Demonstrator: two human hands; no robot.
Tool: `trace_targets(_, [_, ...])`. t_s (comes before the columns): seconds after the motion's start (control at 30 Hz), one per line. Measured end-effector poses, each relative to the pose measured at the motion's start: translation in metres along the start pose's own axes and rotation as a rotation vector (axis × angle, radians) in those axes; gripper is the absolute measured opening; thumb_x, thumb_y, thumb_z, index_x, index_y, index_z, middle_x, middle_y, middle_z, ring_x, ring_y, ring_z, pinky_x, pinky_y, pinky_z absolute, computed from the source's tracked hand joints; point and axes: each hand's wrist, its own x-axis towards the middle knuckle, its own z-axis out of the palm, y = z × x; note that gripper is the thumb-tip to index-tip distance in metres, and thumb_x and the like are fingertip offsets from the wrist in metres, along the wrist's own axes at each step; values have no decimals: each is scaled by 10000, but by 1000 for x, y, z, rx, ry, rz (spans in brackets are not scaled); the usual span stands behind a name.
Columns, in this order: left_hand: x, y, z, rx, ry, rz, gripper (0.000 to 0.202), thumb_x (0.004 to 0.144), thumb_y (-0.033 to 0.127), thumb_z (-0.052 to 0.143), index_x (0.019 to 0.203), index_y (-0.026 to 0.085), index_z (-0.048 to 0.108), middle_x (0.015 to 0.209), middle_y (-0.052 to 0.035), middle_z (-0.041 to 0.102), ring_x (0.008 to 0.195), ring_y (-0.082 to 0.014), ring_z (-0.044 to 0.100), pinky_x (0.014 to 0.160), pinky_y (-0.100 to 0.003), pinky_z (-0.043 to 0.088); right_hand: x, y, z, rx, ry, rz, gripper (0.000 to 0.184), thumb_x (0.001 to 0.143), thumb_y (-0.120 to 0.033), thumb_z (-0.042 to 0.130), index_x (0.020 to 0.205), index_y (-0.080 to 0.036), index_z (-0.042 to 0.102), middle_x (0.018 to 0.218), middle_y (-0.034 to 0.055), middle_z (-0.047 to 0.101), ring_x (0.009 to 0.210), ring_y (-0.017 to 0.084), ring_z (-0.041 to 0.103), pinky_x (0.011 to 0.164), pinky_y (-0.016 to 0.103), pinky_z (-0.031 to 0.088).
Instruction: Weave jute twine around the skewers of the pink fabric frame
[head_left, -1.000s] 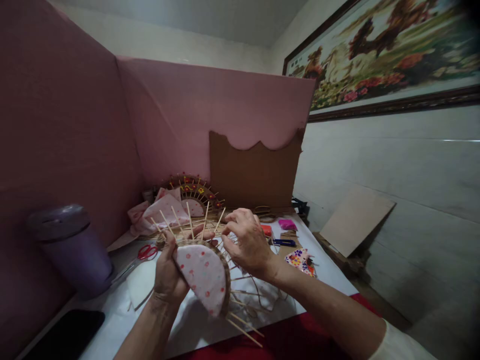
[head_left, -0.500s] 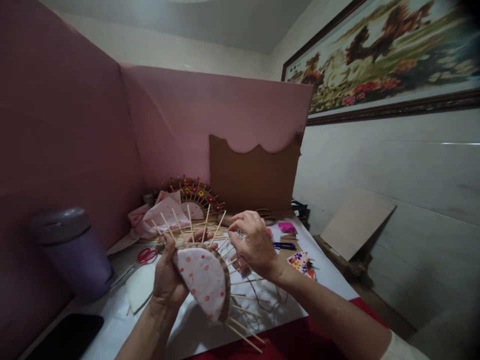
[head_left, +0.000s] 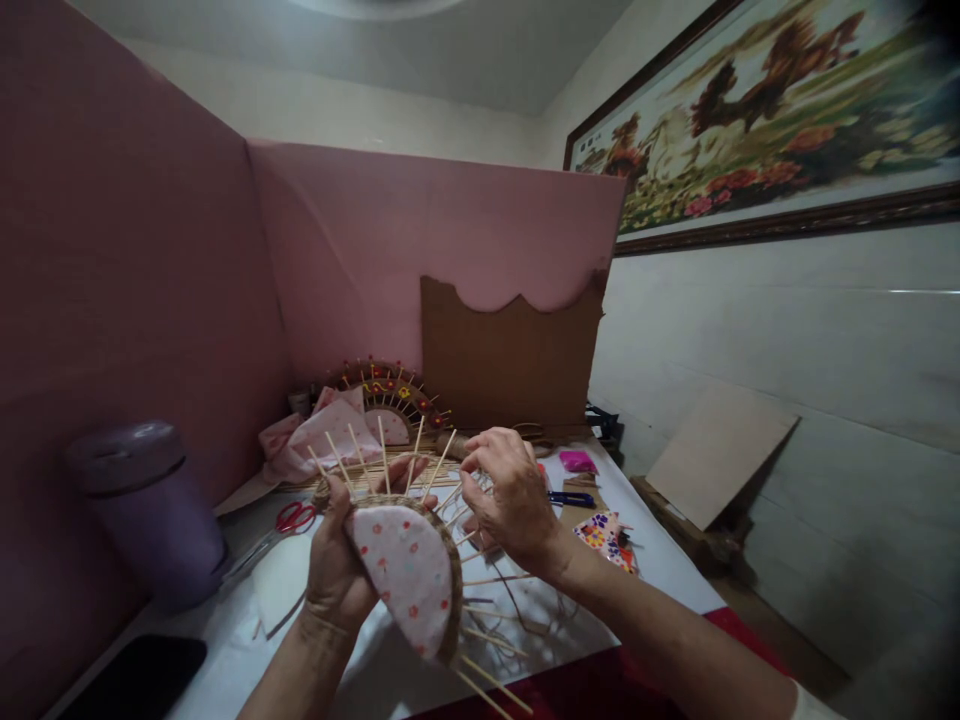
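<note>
My left hand is closed on the left edge of a half-round fan-shaped piece, covered in white cloth with small red flowers. A woven brown band edges its curve, and thin wooden sticks radiate from it. The left fingers reach behind the sticks. My right hand is pinched just right of the upper sticks, on what looks like a thin strand of twine; its fingertips are partly hidden. Loose brown twine trails below that hand over the white tabletop.
Red scissors, a purple tumbler and a black phone lie left. Right are a blue utility knife, a pink packet and patterned scraps. Behind stand a decorated fan-shaped piece, pink cloth and cardboard.
The view has tilted slightly, so the scene sits a little lower. Both hands keep nearly the same pose, with the half-round piece still in the left.
</note>
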Motion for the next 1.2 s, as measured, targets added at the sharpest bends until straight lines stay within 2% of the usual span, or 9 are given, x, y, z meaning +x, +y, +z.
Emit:
trace_targets(0.37, [3, -2, -4, -1, -98, -11, 668, 892, 580, 235, 1254, 132, 573, 1131, -179, 667, 1060, -330, 612, 1028, -525, 326, 0, 0, -6, 8, -43, 25, 65, 752, -118, 605, 756, -183, 606, 964, 45, 620, 991, 212, 481, 855, 360, 340])
trace_targets(0.53, [1, -2, 0, 6, -42, 1, 645, 884, 587, 260, 1267, 165, 564, 1129, -159, 673, 1100, -324, 588, 1034, -526, 317, -1, -1, -7, 35, -55, 62, 68, 766, -119, 597, 746, -184, 597, 936, 39, 627, 978, 210, 487, 855, 356, 342])
trace_targets(0.7, [0, -1, 2, 23, 35, -20, 645, 872, 590, 308, 1337, 181, 487, 1221, -179, 617, 1110, -343, 578, 1007, -547, 346, 0, -3, -9, 77, -59, 92, 99, 764, -100, 580, 771, -195, 606, 893, 34, 630, 941, 208, 502, 839, 355, 359])
trace_targets(0.87, [0, -2, 4, 25, 4, -18, 653, 867, 595, 313, 1373, 202, 436, 1261, -169, 592, 1133, -341, 561, 1013, -540, 344, 1, -5, -12, 38, -63, 19, 199, 754, -73, 565, 831, -231, 658, 966, 37, 613, 997, 216, 480, 861, 371, 353])
trace_targets(1.03, [-1, -2, 6, 11, -35, -26, 665, 862, 626, 274, 1309, 195, 513, 1170, -156, 652, 1098, -326, 588, 1007, -525, 346, -1, -7, -17, -73, -110, -62, 194, 771, -117, 581, 893, -233, 680, 1075, 69, 590, 1090, 253, 435, 912, 417, 328])
trace_targets(1.2, [-2, -3, 9, -5, -20, -48, 665, 839, 653, 306, 1338, 243, 466, 1176, -141, 650, 1054, -330, 612, 979, -535, 362, -5, -7, -19, -106, -109, -102, 206, 778, -112, 563, 909, -226, 673, 1094, 71, 589, 1115, 262, 424, 935, 436, 315])
